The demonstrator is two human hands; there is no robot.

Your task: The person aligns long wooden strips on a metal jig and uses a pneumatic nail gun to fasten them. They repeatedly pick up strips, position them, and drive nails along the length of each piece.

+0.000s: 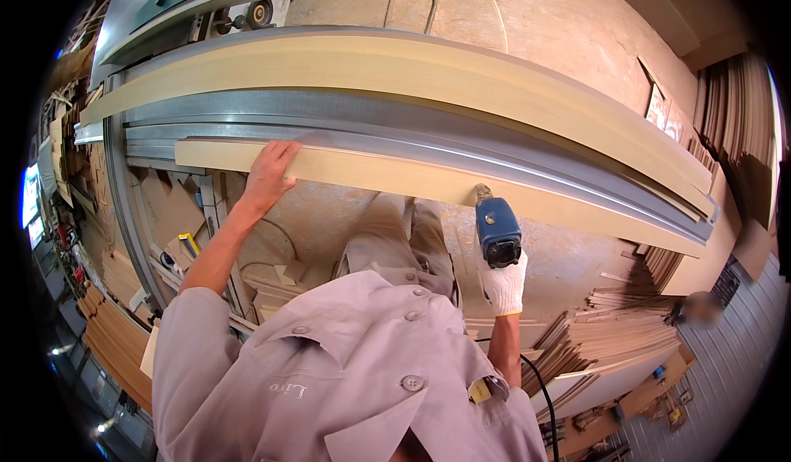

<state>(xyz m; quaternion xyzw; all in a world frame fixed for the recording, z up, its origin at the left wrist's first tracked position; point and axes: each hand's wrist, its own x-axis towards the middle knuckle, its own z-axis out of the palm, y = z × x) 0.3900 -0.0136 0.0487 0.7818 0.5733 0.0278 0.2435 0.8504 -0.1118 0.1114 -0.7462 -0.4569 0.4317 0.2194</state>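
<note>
A long pale wooden board lies along the near side of a grey metal sliding rail table. My bare left hand grips the left part of this board, fingers over its far edge and thumb on the near side. My right hand, in a white knitted glove, is closed around a blue corded trim router. The router's nose meets the board's face right of the middle. Its body hides most of my right fingers. A black cord runs down past my right sleeve.
A second, wider pale board lies along the far side of the rail table. Stacked wood strips stand low on the right, more panels lean at the far right. A machine with a handwheel stands at upper left.
</note>
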